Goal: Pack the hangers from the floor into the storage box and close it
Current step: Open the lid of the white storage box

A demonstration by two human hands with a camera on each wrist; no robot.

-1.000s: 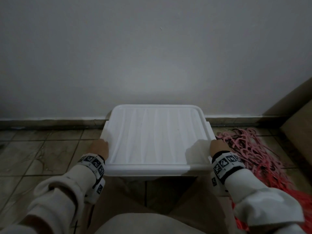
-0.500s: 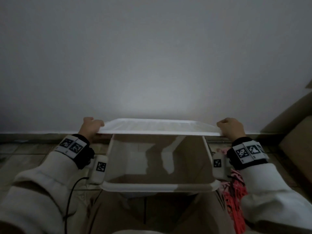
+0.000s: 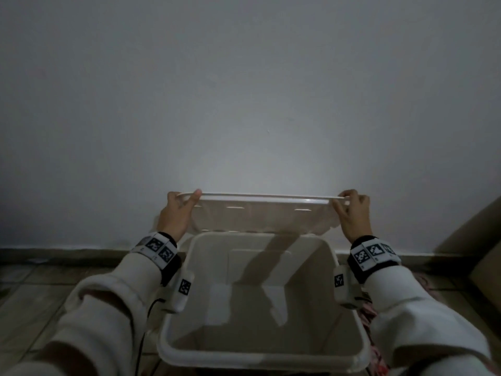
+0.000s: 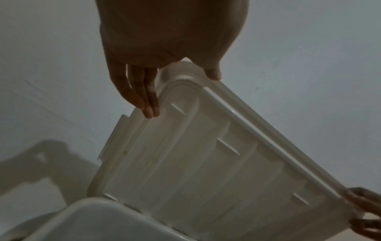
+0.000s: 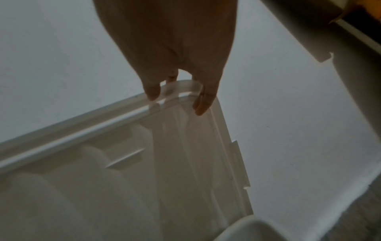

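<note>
Pinching both top corners, your left hand [image 3: 176, 213] and right hand [image 3: 353, 213] hold the lid [image 3: 260, 213] tilted above the open box [image 3: 260, 359].

You have one storage box [image 3: 264, 359] in view, open at the top, and one lid [image 3: 260, 213] held above its far rim. Two hands are on that lid: one left hand [image 3: 176, 215] at its left corner, one right hand [image 3: 353, 213] at its right corner. Each wrist carries one marker band [image 3: 156, 249], so two bands, and one small camera unit [image 3: 180, 293] hangs below each, two in all. One cable [image 3: 141, 346] trails from the left unit. Hangers [image 3: 375, 346]: count not possible (only a pink-red sliver shows beside the box's right wall, past your right sleeve). Nothing countable lies inside the box.
</note>
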